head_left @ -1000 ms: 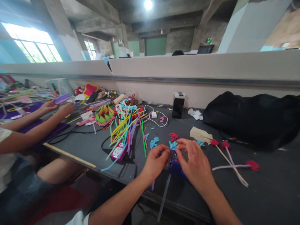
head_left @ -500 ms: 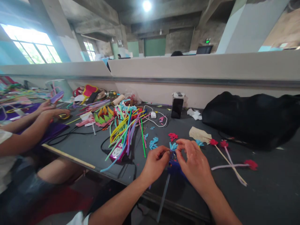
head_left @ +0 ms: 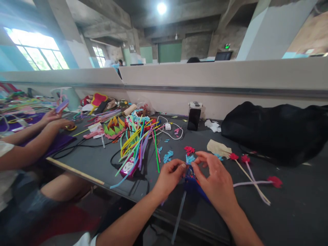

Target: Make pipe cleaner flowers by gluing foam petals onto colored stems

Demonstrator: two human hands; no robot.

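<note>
Between my hands, above the dark blue object (head_left: 191,182) at the table's front edge, is a light blue petal cluster (head_left: 190,159). My left hand (head_left: 170,176) pinches at the cluster's lower left; what lies between thumb and finger is too small to name. At the cluster's right side my right hand (head_left: 214,174) has its thumb and index finger close together, their tips by its base; any held part is hidden. A grey strip (head_left: 178,217) hangs down below the blue object. Loose blue pieces (head_left: 168,156) and red pieces (head_left: 189,149) lie just beyond.
Coloured pipe cleaners (head_left: 138,136) lie over a purple power strip (head_left: 129,167) at left. A phone (head_left: 194,119) stands behind my hands. Red flowers on stems (head_left: 253,181) and a black bag (head_left: 274,131) lie at right. Another person's hands (head_left: 57,119) work at far left.
My right hand has shifted slightly, its thumb a little nearer the blue cluster. My left hand is almost unchanged. The other person's lower hand has moved slightly left.
</note>
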